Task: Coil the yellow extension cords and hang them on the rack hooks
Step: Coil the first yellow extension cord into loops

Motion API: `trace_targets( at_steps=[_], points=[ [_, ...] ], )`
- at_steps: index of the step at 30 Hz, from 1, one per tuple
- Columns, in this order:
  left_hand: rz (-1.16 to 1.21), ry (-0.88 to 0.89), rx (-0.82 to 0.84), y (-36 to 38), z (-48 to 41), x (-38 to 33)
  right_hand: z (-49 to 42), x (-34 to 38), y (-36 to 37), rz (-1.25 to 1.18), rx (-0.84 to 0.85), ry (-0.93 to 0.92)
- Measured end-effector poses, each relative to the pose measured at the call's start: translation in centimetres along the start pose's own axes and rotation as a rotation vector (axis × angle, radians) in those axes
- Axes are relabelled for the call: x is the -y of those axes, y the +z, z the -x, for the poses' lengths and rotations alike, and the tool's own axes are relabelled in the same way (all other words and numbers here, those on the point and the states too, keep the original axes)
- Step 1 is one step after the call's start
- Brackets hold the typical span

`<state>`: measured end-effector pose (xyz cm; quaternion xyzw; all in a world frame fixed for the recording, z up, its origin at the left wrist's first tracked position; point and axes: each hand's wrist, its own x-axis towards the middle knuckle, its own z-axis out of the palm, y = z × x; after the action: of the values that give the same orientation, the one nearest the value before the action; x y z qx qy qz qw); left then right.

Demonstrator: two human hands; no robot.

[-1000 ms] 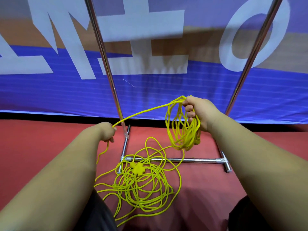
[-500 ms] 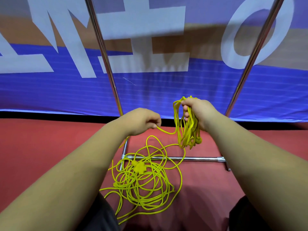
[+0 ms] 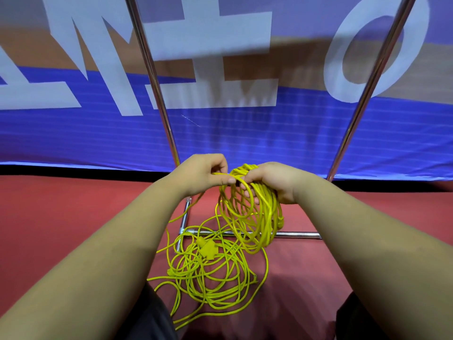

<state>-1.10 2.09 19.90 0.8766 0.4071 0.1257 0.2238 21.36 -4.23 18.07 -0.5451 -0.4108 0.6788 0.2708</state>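
Observation:
My right hand (image 3: 272,177) grips the top of a bundle of yellow cord loops (image 3: 259,217) that hangs down from it above the floor. My left hand (image 3: 203,174) is right beside it, pinching a strand of the same cord and laying it against the bundle's top. The loose rest of the yellow extension cord (image 3: 210,273) lies in a tangled pile on the red floor below, with a yellow plug block (image 3: 208,249) on top of it. The rack's hooks are out of view.
Two chrome rack poles rise at the left (image 3: 152,82) and at the right (image 3: 367,94). The rack's base bar (image 3: 294,233) lies across the red floor behind the pile. A blue banner with white letters (image 3: 245,133) hangs behind. My dark trouser legs fill the lower corners.
My left hand has swung from far left, arm stretched out with the strand, over to my right hand. A new loop has joined the bundle, and less cord trails to the floor pile.

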Motion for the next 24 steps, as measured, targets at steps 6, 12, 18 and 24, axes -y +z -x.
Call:
trace_targets(
  at_steps=[6,12,18,24],
  points=[
    [0.136,-0.223,0.226,0.2,1.5,5.8,0.4,0.3,-0.1,0.021,0.021,-0.024],
    [0.346,-0.36,0.417,1.6,1.4,6.2,1.2,0.3,-1.1,-0.002,0.035,0.002],
    [-0.145,-0.399,0.725,4.7,0.7,6.3,2.0,1.0,-0.9,-0.158,0.061,-0.062],
    [-0.177,-0.321,0.316,3.4,0.2,7.1,3.0,1.3,-0.6,-0.156,0.064,-0.038]
  ],
)
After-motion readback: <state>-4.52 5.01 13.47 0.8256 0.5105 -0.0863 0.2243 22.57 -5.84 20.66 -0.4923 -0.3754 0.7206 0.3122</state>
